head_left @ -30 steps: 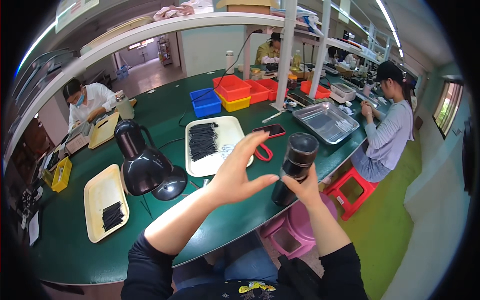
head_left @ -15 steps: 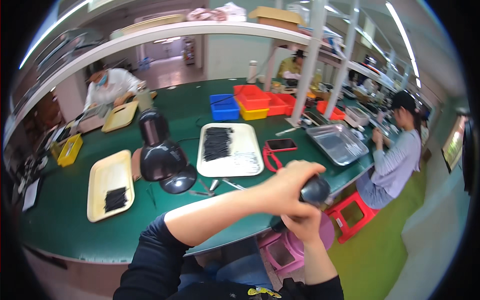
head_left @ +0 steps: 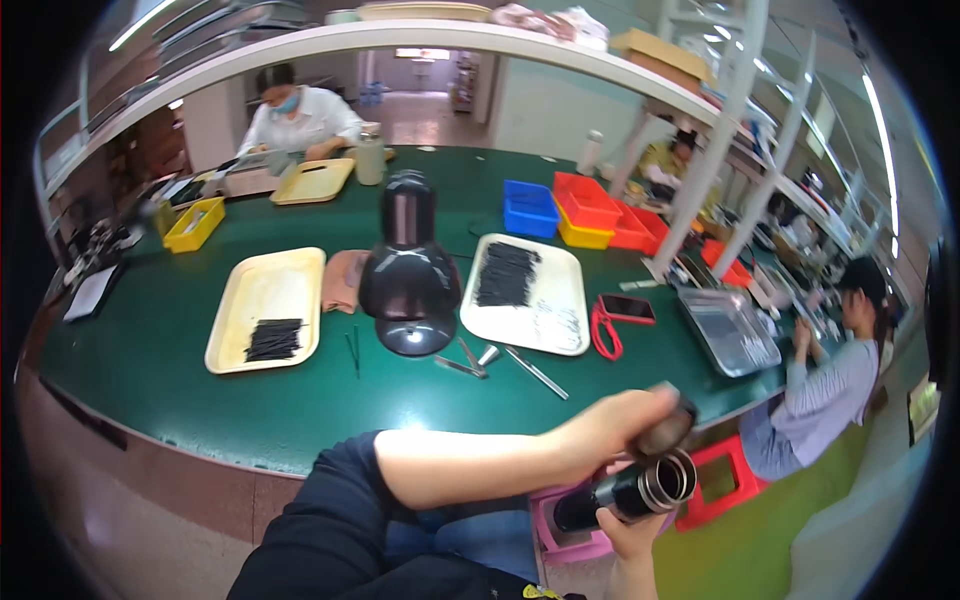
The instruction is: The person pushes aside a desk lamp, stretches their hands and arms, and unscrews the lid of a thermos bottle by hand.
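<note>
The black bottle [head_left: 597, 505] is held by the right hand [head_left: 636, 536], its fingers curled around the body; the long axis is tilted, the open mouth turned rightward. Just above this mouth, the lid [head_left: 668, 430] is gripped by the half-closed left hand [head_left: 608, 426] (whether lid and bottle touch cannot be told).

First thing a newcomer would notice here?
Probably the black bottle at lower right, open mouth showing, held in the right hand, with the left hand gripping a dark lid close by. Next, the glossy black desk lamp mid-table, then the blue bin beside red and yellow ones farther back.
</note>
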A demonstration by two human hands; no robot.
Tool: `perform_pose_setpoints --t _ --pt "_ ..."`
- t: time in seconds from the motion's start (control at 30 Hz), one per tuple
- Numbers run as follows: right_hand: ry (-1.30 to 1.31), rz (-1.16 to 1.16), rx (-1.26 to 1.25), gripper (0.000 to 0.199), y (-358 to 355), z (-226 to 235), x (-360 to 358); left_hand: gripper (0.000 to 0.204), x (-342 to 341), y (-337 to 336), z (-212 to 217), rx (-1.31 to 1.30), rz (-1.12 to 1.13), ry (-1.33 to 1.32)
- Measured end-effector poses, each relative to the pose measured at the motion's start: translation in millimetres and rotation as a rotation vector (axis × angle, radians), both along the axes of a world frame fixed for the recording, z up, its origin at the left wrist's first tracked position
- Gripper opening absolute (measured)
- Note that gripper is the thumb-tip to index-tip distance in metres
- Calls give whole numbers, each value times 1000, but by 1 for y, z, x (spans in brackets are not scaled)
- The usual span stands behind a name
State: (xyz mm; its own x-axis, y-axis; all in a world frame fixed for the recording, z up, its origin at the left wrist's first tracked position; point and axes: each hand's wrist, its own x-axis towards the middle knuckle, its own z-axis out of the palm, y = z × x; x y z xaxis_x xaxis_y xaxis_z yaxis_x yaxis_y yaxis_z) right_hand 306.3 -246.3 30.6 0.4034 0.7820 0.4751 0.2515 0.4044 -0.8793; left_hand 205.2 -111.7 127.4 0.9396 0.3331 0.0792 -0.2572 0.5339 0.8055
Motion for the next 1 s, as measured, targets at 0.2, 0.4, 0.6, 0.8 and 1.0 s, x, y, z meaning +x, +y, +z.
perform_pose_setpoints --t 0.2,0.4,0.6,0.8,1.0 --pt "66 -27 23 63 -6 23 5 48 -22 32 -77 -433 -55 188" --pt "-149 -20 131 73 0 51 7 82 -42 53 -117 -438 -68 172" --pt "-288 68 252 71 21 91 -15 82 -37 53 -102 -585 30 258" --pt "-387 13 505 48 50 109 -28 82 -40 64 -114 -572 -144 76" --pt "-654 -29 545 37 46 119 -18 82 -41 63 -107 -653 32 169"
